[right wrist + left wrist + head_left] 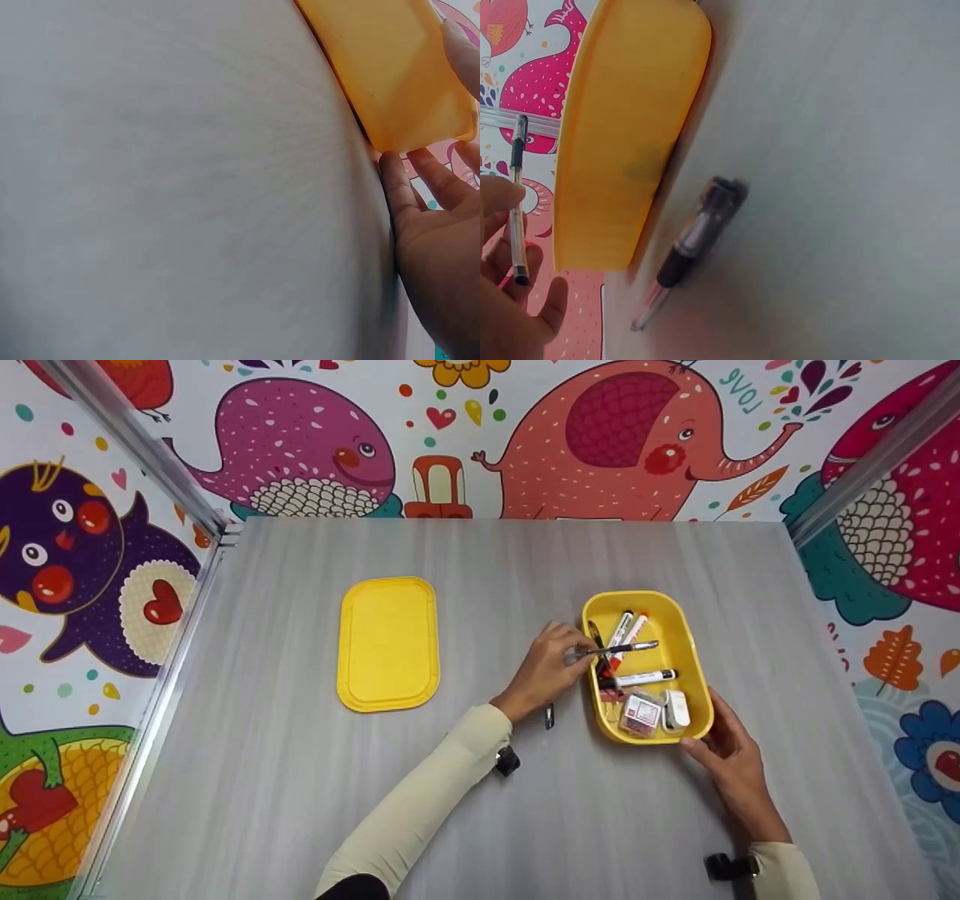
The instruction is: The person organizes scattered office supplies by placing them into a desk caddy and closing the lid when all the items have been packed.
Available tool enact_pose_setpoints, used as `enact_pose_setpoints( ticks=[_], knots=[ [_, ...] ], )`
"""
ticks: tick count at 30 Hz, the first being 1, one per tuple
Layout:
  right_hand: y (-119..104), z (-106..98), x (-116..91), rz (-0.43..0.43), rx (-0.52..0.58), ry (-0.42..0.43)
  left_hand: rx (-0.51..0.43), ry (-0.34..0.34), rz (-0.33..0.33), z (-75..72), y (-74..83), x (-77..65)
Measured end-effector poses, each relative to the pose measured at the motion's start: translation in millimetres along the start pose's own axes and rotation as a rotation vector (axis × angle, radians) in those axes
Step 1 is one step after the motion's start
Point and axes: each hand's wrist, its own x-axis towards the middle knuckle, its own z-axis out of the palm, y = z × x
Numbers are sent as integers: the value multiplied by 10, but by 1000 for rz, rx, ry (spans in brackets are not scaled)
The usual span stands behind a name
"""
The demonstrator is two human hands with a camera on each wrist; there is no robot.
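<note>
My left hand [546, 669] pinches a clear-barrelled pen [634, 647] with a dark grip over the left rim of a yellow box [703, 679]. Inside the box lie white markers [646, 678] with black and red caps, a small clear case [640, 715] and a white item [676, 710], perhaps a sharpener or eraser. At the box's near right corner, my right hand [739, 769] holds on, thumb at the rim and fingers along the outer wall. Another pen [690, 244] lies on the table beside the box, partly hidden under my left wrist in the head view.
A yellow lid [388, 645] lies flat on the grey table [495, 562], left of the box. Metal posts [870, 457] stand at the table's back corners. Walls with printed cartoon animals [615, 442] enclose the back and sides.
</note>
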Motion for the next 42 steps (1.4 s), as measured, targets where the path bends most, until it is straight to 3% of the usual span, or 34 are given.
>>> enact_pose_setpoints(
  ticks=[12,20,29,42],
  knots=[
    [-8,2,-1,28,37,2,40,-70,64,106,95,96],
    [-1,3,-5,18,43,-1,117,-97,77,178,135,132],
    [-20,2,-8,23,30,-3,169,-97,104,180,184,193],
    [-8,15,-5,13,42,5,236,-175,165,246,178,287]
  ],
)
